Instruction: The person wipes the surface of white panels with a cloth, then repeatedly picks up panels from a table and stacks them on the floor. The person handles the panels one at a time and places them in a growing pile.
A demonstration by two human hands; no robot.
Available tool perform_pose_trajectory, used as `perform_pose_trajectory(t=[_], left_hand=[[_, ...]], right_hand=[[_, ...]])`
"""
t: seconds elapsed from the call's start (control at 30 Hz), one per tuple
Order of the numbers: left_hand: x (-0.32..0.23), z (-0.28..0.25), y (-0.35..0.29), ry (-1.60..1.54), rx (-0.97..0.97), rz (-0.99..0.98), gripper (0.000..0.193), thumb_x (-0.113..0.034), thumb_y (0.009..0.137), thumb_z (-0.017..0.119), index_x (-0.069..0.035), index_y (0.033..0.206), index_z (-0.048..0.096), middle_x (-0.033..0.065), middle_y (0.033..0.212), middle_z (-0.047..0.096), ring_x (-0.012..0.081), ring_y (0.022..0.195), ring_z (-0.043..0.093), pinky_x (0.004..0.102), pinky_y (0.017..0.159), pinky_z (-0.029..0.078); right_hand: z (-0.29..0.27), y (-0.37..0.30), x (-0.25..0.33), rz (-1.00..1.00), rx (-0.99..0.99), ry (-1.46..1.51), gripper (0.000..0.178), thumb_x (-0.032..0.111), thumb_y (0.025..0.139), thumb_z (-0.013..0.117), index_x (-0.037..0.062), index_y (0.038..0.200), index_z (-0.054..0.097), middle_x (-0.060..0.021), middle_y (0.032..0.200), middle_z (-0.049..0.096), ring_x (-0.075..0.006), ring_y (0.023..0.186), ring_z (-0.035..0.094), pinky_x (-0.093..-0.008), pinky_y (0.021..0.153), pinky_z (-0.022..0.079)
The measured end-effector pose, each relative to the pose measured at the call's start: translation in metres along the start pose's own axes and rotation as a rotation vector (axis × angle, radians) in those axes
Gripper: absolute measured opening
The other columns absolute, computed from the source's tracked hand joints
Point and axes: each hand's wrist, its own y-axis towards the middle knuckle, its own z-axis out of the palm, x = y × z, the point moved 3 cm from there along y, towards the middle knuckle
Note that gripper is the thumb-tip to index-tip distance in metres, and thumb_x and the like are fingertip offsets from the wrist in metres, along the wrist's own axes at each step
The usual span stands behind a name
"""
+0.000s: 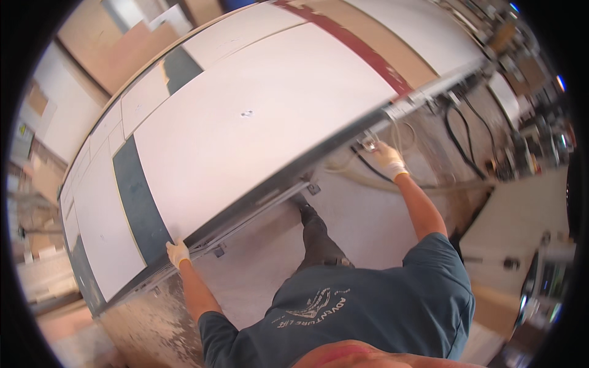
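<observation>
A large white panel [245, 129] lies flat on a wide worktable. My left hand [178, 253], in a pale glove, is at the table's near edge by the panel's lower left corner, its fingers bent over the edge. Beside it runs a dark strip [142, 199] of bare table surface. My right hand [389, 159], also in a pale glove, is closed on a small metal fitting [369, 146] just below the table's front rail [270, 193]. The fitting's exact kind is blurred, and the fingers partly hide it.
Other white panels [98, 227] lie to the left, with a red strip [353, 43] and a tan board [386, 40] at the far right. Dark hoses [469, 138] hang beside machinery at the right. Stacked boards [92, 43] stand beyond the table. One leg [316, 236] reaches beneath the rail.
</observation>
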Motion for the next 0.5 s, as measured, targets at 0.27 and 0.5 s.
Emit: perform_pose_trajectory(t=[0.27, 0.5], left_hand=[[-0.005, 0.031, 0.045, 0.073, 0.030, -0.108, 0.066, -0.045, 0.098, 0.055, 0.003, 0.142, 0.054, 0.0278, 0.134, 0.065, 0.0438, 0.129, 0.059, 0.0482, 0.108, 0.046], [0.010, 0.028, 0.065, -0.329, 0.133, -0.308, 0.060, -0.049, 0.095, 0.067, 0.005, 0.121, 0.071, 0.0143, 0.118, 0.073, 0.0235, 0.108, 0.067, 0.0359, 0.096, 0.050]], right_hand=[[-0.040, 0.338, -0.098, 0.295, -0.029, -0.738, 0.068, 0.058, 0.097, 0.055, 0.0089, 0.145, 0.054, -0.0201, 0.149, 0.055, -0.0402, 0.140, 0.050, -0.0503, 0.113, 0.043], [-0.035, 0.393, -0.129, 0.388, 0.010, -0.603, 0.068, 0.060, 0.098, 0.042, 0.0089, 0.137, 0.065, -0.0264, 0.139, 0.063, -0.0424, 0.132, 0.058, -0.0513, 0.110, 0.044]])
